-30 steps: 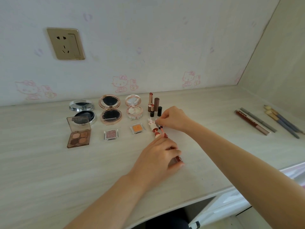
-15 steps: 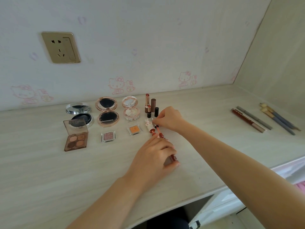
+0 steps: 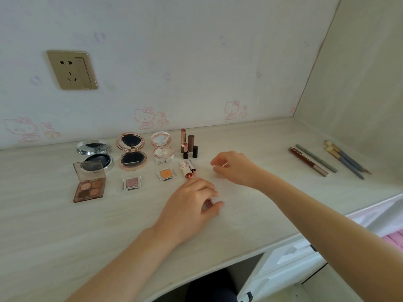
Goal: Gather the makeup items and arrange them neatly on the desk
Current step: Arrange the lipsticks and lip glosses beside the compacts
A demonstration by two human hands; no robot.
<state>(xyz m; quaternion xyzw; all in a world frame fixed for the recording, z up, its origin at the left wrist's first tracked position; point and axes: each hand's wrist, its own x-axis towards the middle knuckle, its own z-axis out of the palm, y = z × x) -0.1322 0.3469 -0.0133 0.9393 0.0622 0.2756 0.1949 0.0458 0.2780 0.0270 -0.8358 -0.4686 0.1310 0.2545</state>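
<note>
Your left hand (image 3: 192, 201) rests low on the tabletop (image 3: 54, 232), fingers curled around a red lip gloss tube (image 3: 209, 203); only a small part of the tube shows between thumb and fingers. A pink applicator wand (image 3: 194, 173) runs from just ahead of your knuckles toward two small tubes lying side by side, a white patterned tube (image 3: 185, 168) and a rose-gold capped tube (image 3: 191, 165).

Your right hand (image 3: 234, 167) hovers to the right of these, fingers curled, thumb and forefinger pinching a thin pale stick (image 3: 225, 164); what it is, you cannot tell.

Back row, left to right: silver compact (image 3: 94, 153), rose-gold compact (image 3: 131, 152), floral compact (image 3: 162, 149), all open, then a cluster of upright lipsticks (image 3: 188, 144). Front row: eyeshadow quad (image 3: 89, 184) with lid raised, pink single shadow (image 3: 131, 183), orange single shadow (image 3: 166, 173).

Well apart on the right: a red pencil (image 3: 305, 161) beside a grey pencil (image 3: 316, 158), and two brushes (image 3: 344, 159).
</note>
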